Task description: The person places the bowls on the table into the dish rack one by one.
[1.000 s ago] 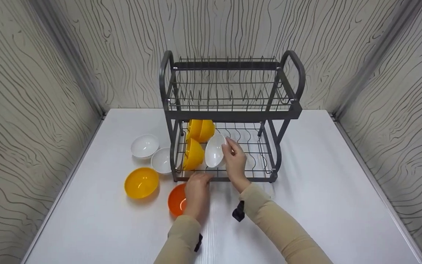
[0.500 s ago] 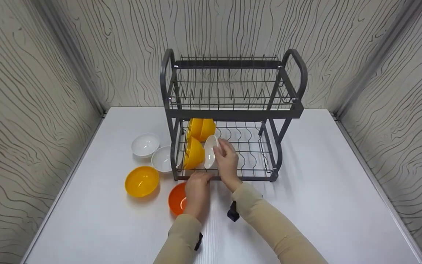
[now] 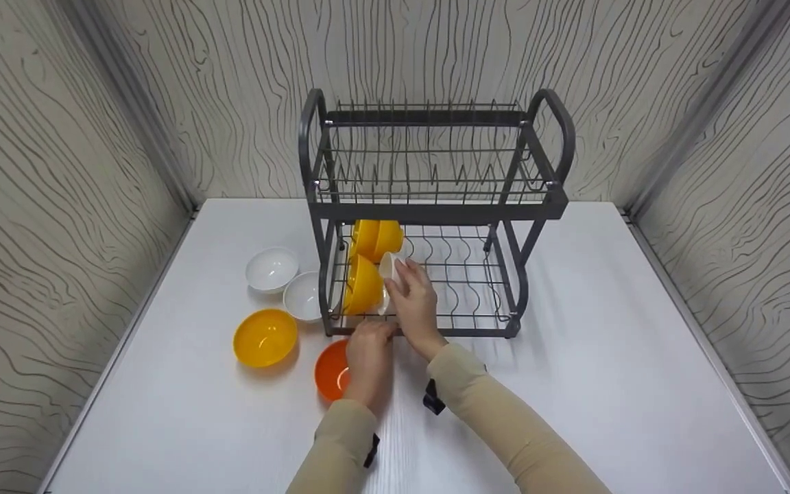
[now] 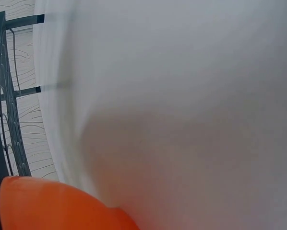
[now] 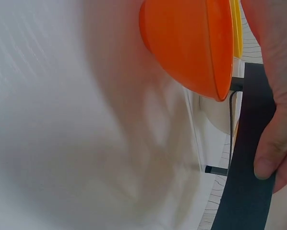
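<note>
A small white bowl (image 3: 388, 263) stands tilted on the lower tier of a dark wire dish rack (image 3: 436, 334), beside a yellow bowl (image 3: 363, 288). My right hand (image 3: 414, 302) pinches its rim and covers much of it. My left hand (image 3: 369, 357) grips the rack's front rail; in the right wrist view its thumb (image 5: 264, 165) lies against that dark bar. Partly behind the left wrist sits an orange bowl (image 3: 330, 370), also visible in the left wrist view as an orange side (image 4: 57, 206). More yellow bowls (image 3: 387, 239) lean behind on the same tier.
Left of the rack, two white bowls, one farther back (image 3: 271, 269) and one against the rack's side (image 3: 301, 296), stand on the white table (image 3: 614, 384). A yellow bowl (image 3: 265, 338) sits before them. The rack's upper tier (image 3: 436, 211) overhangs the lower one.
My right hand has moved left with the white bowl, turning it more upright against the front yellow bowl. The left hand has stayed on the rail.
</note>
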`<state>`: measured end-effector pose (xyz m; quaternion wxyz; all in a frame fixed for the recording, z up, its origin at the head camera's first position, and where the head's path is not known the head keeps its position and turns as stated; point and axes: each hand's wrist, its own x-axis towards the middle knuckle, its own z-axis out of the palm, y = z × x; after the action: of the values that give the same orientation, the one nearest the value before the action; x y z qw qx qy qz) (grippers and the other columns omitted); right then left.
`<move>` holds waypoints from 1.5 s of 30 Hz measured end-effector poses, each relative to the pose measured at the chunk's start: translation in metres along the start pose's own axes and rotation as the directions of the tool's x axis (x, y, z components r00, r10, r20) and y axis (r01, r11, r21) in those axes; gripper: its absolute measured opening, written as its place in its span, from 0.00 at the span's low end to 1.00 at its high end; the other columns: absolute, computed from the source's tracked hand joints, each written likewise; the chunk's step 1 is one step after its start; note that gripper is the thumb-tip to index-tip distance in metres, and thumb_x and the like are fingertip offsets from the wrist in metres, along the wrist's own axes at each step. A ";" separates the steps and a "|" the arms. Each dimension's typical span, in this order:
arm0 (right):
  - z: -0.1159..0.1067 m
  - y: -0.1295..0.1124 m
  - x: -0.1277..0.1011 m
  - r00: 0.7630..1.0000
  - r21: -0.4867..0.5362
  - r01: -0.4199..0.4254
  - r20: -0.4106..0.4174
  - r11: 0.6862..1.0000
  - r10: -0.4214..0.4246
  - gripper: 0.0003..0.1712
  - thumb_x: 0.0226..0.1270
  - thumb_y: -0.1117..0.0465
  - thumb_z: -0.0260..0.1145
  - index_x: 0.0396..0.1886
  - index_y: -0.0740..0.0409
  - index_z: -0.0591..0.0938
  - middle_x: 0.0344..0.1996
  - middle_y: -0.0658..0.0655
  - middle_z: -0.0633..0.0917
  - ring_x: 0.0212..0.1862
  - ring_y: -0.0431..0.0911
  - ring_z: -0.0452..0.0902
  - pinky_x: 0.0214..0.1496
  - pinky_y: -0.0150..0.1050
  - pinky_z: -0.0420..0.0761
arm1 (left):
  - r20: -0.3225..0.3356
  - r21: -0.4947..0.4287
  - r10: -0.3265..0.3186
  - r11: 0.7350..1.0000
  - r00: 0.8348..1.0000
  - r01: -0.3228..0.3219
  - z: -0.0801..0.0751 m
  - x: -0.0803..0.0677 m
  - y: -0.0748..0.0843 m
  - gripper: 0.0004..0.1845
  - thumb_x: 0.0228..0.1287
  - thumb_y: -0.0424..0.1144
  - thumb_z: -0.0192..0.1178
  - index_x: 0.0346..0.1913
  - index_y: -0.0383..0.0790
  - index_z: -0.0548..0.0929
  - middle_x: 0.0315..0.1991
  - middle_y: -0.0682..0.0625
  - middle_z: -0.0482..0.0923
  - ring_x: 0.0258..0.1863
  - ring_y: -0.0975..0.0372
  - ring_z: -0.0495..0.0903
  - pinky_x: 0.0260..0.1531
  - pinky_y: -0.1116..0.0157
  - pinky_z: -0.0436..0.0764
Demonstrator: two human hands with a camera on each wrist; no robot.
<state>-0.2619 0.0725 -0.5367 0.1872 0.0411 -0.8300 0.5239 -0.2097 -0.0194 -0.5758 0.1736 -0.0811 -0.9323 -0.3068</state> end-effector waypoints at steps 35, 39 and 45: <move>0.016 -0.004 -0.002 1.000 0.008 0.014 0.006 1.000 -0.014 0.25 0.60 0.55 0.65 0.57 0.58 0.76 0.61 0.61 0.71 0.62 0.54 0.67 0.63 0.44 0.72 | -0.149 0.154 0.063 0.987 0.987 -0.040 0.004 0.000 -0.001 0.07 0.52 0.29 0.59 0.21 0.43 0.82 0.22 0.53 0.80 0.28 0.61 0.78 0.31 0.65 0.79; 0.016 -0.004 -0.004 1.000 0.022 0.000 0.027 1.000 0.000 0.25 0.61 0.54 0.64 0.57 0.57 0.75 0.62 0.61 0.69 0.63 0.53 0.65 0.64 0.44 0.70 | -0.150 0.174 0.063 0.984 0.987 -0.036 0.004 0.000 0.000 0.05 0.53 0.31 0.61 0.25 0.43 0.84 0.25 0.53 0.82 0.30 0.60 0.79 0.34 0.64 0.80; 0.017 -0.003 -0.004 0.999 0.019 -0.009 0.041 1.000 0.008 0.26 0.61 0.53 0.64 0.58 0.57 0.74 0.62 0.57 0.69 0.65 0.51 0.64 0.67 0.42 0.67 | -0.179 0.195 0.083 0.980 0.980 -0.048 0.006 0.001 -0.001 0.05 0.53 0.31 0.61 0.28 0.42 0.86 0.29 0.52 0.84 0.33 0.59 0.81 0.37 0.64 0.81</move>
<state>-0.2617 0.0553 -0.5421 0.1675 0.0501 -0.8287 0.5316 -0.2121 -0.0166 -0.5803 0.2770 -0.0659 -0.9338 -0.2168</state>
